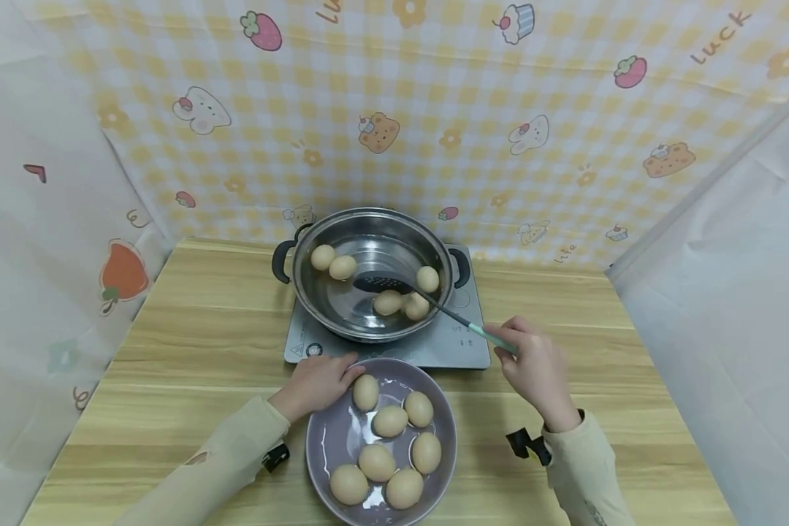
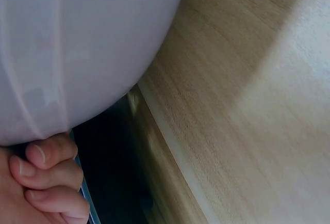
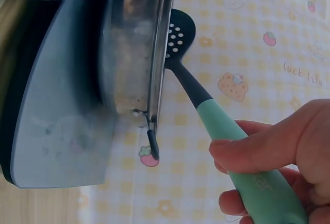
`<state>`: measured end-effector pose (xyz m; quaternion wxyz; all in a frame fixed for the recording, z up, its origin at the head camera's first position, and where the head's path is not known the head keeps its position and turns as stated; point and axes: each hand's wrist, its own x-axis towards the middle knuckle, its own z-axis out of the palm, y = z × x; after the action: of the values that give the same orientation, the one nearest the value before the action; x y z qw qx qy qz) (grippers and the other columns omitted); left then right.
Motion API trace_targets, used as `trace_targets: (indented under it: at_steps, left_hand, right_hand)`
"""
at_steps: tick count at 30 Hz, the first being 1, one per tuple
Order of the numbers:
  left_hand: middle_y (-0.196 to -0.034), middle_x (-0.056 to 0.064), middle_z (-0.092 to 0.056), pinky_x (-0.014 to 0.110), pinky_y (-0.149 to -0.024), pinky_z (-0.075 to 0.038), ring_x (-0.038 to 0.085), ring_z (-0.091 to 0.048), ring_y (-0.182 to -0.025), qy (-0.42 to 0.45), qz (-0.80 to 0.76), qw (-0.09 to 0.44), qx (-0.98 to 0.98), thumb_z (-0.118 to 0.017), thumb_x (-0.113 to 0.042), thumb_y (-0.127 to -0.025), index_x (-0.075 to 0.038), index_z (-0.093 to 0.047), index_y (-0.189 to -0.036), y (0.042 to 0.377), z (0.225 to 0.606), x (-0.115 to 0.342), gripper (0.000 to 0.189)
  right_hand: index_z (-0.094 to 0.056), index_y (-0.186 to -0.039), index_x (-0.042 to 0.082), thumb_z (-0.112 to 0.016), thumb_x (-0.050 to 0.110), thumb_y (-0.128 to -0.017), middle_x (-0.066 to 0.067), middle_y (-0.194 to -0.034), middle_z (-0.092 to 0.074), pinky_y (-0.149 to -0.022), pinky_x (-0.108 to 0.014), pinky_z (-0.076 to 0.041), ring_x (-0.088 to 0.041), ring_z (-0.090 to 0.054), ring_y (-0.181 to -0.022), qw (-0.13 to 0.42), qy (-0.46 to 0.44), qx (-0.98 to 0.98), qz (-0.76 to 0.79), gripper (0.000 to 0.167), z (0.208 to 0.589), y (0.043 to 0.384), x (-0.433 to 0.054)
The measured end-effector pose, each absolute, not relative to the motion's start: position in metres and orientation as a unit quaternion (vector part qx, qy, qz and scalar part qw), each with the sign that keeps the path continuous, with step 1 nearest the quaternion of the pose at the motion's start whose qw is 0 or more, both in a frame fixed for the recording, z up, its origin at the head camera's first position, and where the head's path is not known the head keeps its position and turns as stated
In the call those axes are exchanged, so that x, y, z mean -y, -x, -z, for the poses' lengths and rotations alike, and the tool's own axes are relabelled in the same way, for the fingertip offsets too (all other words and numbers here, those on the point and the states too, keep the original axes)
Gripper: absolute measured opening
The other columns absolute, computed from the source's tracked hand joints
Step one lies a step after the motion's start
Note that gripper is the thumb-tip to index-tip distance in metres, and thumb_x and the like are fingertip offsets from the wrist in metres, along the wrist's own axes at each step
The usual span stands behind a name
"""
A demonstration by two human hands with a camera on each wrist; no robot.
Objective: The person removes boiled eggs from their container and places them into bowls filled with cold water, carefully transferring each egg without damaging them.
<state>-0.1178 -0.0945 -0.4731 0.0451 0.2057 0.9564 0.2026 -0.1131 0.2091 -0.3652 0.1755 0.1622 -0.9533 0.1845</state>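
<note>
My right hand (image 1: 534,363) grips the green handle of a skimmer (image 3: 232,136). Its dark perforated head (image 1: 383,283) is inside the steel pot (image 1: 368,335), among several brown eggs (image 1: 342,267); no egg lies on it. At the near side, my left hand (image 1: 318,385) holds the rim of a purple-grey bowl (image 1: 448,438), thumb at the edge. Curled fingers (image 2: 51,175) show against the bowl's outer wall in the left wrist view. Several more eggs (image 1: 390,421) sit in the bowl.
The pot stands on a grey induction cooktop (image 1: 456,354), its black handles (image 1: 281,261) sticking out at both sides. Beneath is a wooden table (image 1: 223,307). A yellow checked cloth (image 1: 434,95) hangs behind, with white sheeting (image 1: 723,292) along the sides.
</note>
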Motion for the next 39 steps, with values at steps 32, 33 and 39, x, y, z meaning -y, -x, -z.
trace_targets:
  at_steps: [32, 33, 39]
  left_hand:
    - [-0.057, -0.002, -0.047, 0.038, -0.057, -0.039, 0.026, -0.058, -0.064, -0.200, -0.204, 0.044, -0.957, -0.046, -0.036, -0.094, -0.020, -0.046, -0.073, 0.117, 0.472, 0.094, 0.027]
    - [-0.057, -0.002, -0.046, 0.038, -0.057, -0.039, 0.025, -0.058, -0.064, -0.200, -0.206, 0.045, -0.957, -0.046, -0.035, -0.094, -0.019, -0.045, -0.073, 0.117, 0.472, 0.094, 0.027]
    - [-0.056, -0.003, -0.045, 0.038, -0.056, -0.039, 0.024, -0.057, -0.062, -0.202, -0.206, 0.044, -0.957, -0.046, -0.035, -0.094, -0.020, -0.046, -0.073, 0.117, 0.473, 0.094, 0.026]
  right_hand:
    - [-0.071, -0.090, 0.003, -0.074, -0.009, -0.062, 0.005, -0.071, -0.057, -0.043, -0.018, -0.032, 0.002, -0.036, -0.051, 0.121, -0.244, 0.933, -0.237, 0.031, 0.352, 0.081, -0.205]
    - [-0.071, -0.091, 0.003, -0.074, -0.010, -0.063, 0.004, -0.071, -0.058, -0.044, -0.018, -0.033, 0.002, -0.037, -0.051, 0.116, -0.244, 0.932, -0.242, 0.031, 0.352, 0.081, -0.205]
    - [-0.070, -0.094, 0.002, -0.073, -0.010, -0.065, 0.002, -0.074, -0.060, -0.045, -0.019, -0.034, 0.001, -0.038, -0.053, 0.082, -0.240, 0.930, -0.265, 0.031, 0.352, 0.081, -0.202]
